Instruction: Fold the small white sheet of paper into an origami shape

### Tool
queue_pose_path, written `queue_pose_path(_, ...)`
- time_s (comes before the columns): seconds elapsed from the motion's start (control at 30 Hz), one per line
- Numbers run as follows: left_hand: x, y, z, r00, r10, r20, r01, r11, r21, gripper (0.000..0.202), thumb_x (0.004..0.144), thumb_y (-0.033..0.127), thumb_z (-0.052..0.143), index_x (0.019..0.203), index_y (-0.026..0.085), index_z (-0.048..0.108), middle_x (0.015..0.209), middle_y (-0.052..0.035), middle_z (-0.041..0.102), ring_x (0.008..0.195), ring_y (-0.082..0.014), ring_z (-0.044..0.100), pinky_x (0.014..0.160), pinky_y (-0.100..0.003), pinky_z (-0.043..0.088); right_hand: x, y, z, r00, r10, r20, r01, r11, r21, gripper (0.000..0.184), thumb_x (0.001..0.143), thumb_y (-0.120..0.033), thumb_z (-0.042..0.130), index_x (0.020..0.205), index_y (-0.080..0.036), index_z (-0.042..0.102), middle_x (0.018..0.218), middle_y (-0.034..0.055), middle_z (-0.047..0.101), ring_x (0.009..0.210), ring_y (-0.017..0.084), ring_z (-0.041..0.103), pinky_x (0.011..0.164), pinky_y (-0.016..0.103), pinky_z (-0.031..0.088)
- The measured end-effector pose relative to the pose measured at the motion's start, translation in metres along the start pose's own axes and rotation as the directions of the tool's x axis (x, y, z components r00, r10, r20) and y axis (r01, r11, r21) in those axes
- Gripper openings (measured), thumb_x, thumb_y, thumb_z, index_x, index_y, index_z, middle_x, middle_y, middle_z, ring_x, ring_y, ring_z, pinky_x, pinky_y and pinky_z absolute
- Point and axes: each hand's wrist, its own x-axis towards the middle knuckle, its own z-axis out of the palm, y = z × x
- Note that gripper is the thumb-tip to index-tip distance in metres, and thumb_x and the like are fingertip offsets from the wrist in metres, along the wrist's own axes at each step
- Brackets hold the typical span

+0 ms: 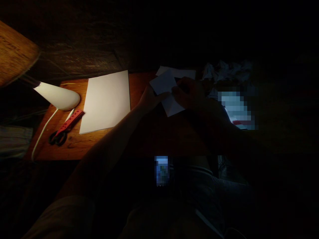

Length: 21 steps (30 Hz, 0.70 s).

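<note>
A folded sheet of white paper is held up above the wooden table, a crease running across it between my hands. My left hand grips its left side, with the thumb stretched across the paper. At the right side my right hand pinches the paper near its middle; the fingers are dim in the shadow. Behind them another white sheet lies on the table. To the left of my left arm rests a larger stack or sheet of blank white paper.
A lamp with a white base stands at the left, its cord hanging over the table edge. Beside it lie black-handled scissors under a red strip. Folded paper shapes sit back right, near a blurred lit screen.
</note>
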Motion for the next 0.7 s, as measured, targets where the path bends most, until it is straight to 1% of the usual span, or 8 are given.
queue_pose_path(0.1, 0.0006, -0.0007, 0.0007, 1.000, -0.002, 0.002, 0.002, 1.000, 0.015, 0.060, 0.078, 0.049, 0.089, 0.122, 0.017, 0.067, 0.122, -0.0161, 0.077, 0.127, -0.0360, 0.072, 0.110, -0.057, 0.061, 0.0007, 0.0016, -0.0006, 1.000, -0.005, 0.020, 0.006, 0.998, -0.055, 0.027, 0.096, -0.049, 0.068, 0.092, -0.022, 0.066, 0.083, 0.0047, 0.070, 0.082, 0.022, 0.064, 0.076, 0.037, 0.053)
queue_pose_path(0.23, 0.0002, 0.0007, 0.0009, 1.000, -0.004, 0.014, 0.004, 0.999, 0.041, 0.052, 0.078, 0.050, 0.088, 0.112, 0.016, 0.069, 0.110, -0.0142, 0.078, 0.120, -0.0354, 0.074, 0.103, -0.055, 0.064, 0.0015, 0.0048, -0.0001, 0.999, 0.001, 0.052, 0.005, 0.994, -0.113, 0.029, 0.095, -0.050, 0.072, 0.101, -0.022, 0.068, 0.094, 0.0084, 0.074, 0.091, 0.028, 0.070, 0.087, 0.046, 0.058)
queue_pose_path(0.3, -0.0004, 0.0025, 0.0009, 1.000, 0.003, 0.019, -0.004, 0.999, 0.051, 0.052, 0.077, 0.051, 0.088, 0.111, 0.017, 0.069, 0.110, -0.0137, 0.078, 0.122, -0.0355, 0.074, 0.104, -0.054, 0.064, 0.0014, 0.0065, 0.0002, 0.998, -0.005, 0.059, 0.011, 0.993, -0.118, 0.031, 0.095, -0.051, 0.074, 0.107, -0.023, 0.069, 0.099, 0.0097, 0.076, 0.096, 0.031, 0.071, 0.091, 0.049, 0.059)
queue_pose_path(0.37, -0.0008, 0.0042, 0.0013, 1.000, 0.013, 0.018, -0.013, 1.000, 0.027, 0.052, 0.076, 0.050, 0.090, 0.110, 0.017, 0.069, 0.111, -0.0140, 0.078, 0.124, -0.0368, 0.073, 0.106, -0.055, 0.063, 0.0008, 0.0071, 0.0003, 0.999, -0.010, 0.050, 0.016, 0.994, -0.110, 0.033, 0.094, -0.052, 0.075, 0.111, -0.023, 0.069, 0.102, 0.0102, 0.076, 0.100, 0.032, 0.072, 0.093, 0.051, 0.059)
queue_pose_path(0.5, -0.0004, 0.0057, 0.0024, 1.000, 0.011, -0.021, -0.013, 0.995, -0.098, 0.053, 0.069, 0.043, 0.096, 0.109, 0.018, 0.072, 0.111, -0.0139, 0.078, 0.130, -0.0401, 0.069, 0.114, -0.059, 0.058, -0.0013, 0.0040, 0.0007, 1.000, 0.003, 0.025, -0.001, 0.997, -0.082, 0.037, 0.093, -0.057, 0.076, 0.112, -0.025, 0.069, 0.104, 0.0099, 0.078, 0.102, 0.033, 0.072, 0.095, 0.053, 0.060)
queue_pose_path(0.57, 0.0000, 0.0053, 0.0025, 1.000, 0.000, -0.029, -0.004, 0.990, -0.140, 0.052, 0.067, 0.041, 0.098, 0.107, 0.019, 0.072, 0.110, -0.0133, 0.078, 0.133, -0.0412, 0.067, 0.115, -0.060, 0.057, -0.0021, 0.0019, 0.0013, 1.000, 0.002, 0.018, -0.001, 0.998, -0.071, 0.039, 0.094, -0.059, 0.074, 0.112, -0.025, 0.069, 0.102, 0.0096, 0.078, 0.098, 0.033, 0.072, 0.092, 0.054, 0.061)
queue_pose_path(0.63, 0.0003, 0.0046, 0.0025, 1.000, -0.011, -0.021, 0.008, 0.987, -0.163, 0.052, 0.067, 0.041, 0.098, 0.106, 0.018, 0.072, 0.108, -0.0136, 0.078, 0.135, -0.0420, 0.066, 0.115, -0.061, 0.056, -0.0022, 0.0012, 0.0021, 1.000, -0.008, 0.020, 0.009, 0.998, -0.069, 0.040, 0.095, -0.061, 0.071, 0.112, -0.025, 0.068, 0.101, 0.0095, 0.078, 0.095, 0.032, 0.072, 0.089, 0.054, 0.061)
queue_pose_path(0.7, 0.0004, 0.0042, 0.0028, 1.000, -0.018, -0.019, 0.014, 0.983, -0.183, 0.053, 0.069, 0.047, 0.097, 0.106, 0.017, 0.072, 0.107, -0.0139, 0.078, 0.134, -0.0418, 0.067, 0.114, -0.060, 0.057, -0.0015, 0.0023, 0.0029, 1.000, -0.016, 0.026, 0.018, 0.997, -0.079, 0.042, 0.095, -0.064, 0.070, 0.112, -0.026, 0.068, 0.100, 0.0097, 0.077, 0.096, 0.033, 0.072, 0.089, 0.054, 0.060)
